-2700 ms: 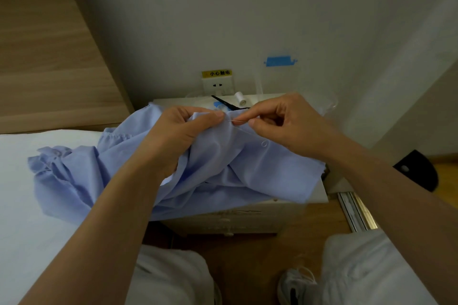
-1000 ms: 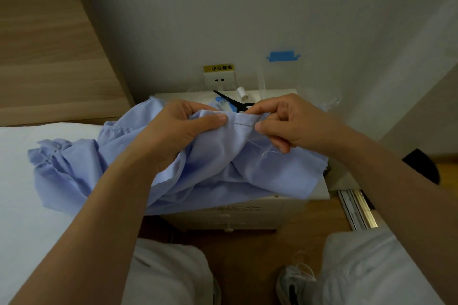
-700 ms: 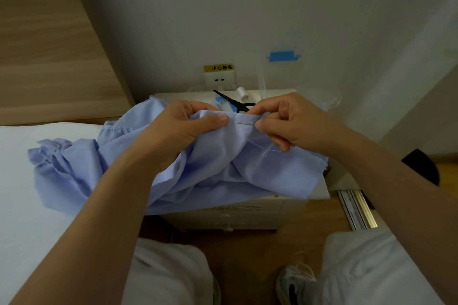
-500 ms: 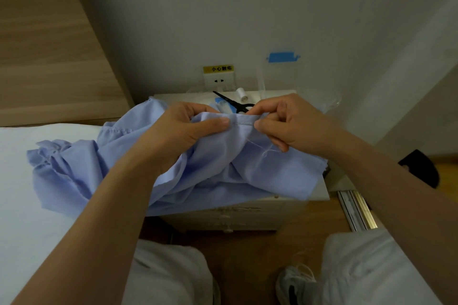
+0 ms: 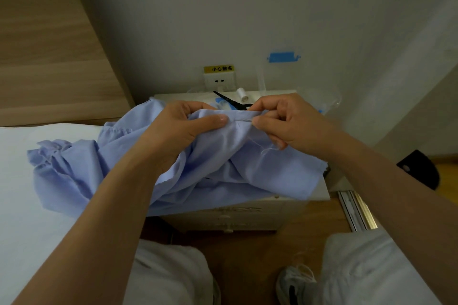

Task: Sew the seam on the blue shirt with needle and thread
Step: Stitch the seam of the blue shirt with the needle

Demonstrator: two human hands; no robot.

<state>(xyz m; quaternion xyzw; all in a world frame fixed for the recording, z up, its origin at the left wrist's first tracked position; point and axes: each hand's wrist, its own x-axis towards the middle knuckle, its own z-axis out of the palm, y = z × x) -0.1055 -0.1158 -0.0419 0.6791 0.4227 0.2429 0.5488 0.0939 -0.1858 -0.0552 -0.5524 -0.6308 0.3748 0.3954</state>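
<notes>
Tension matters: left hand [image 5: 178,129] pinches the shirt [image 5: 223,163] fold, right hand [image 5: 285,119] pinches the seam [image 5: 241,119], needle unseen; keep stitches small and thread [image 5: 263,150] untangled.

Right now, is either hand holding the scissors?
No, the scissors lie on the cabinet behind the left hand and right hand, which both hold the blue shirt.

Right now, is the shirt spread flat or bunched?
Bunched: the shirt hangs in folds, with the left hand and right hand gripping its top edge.
</notes>
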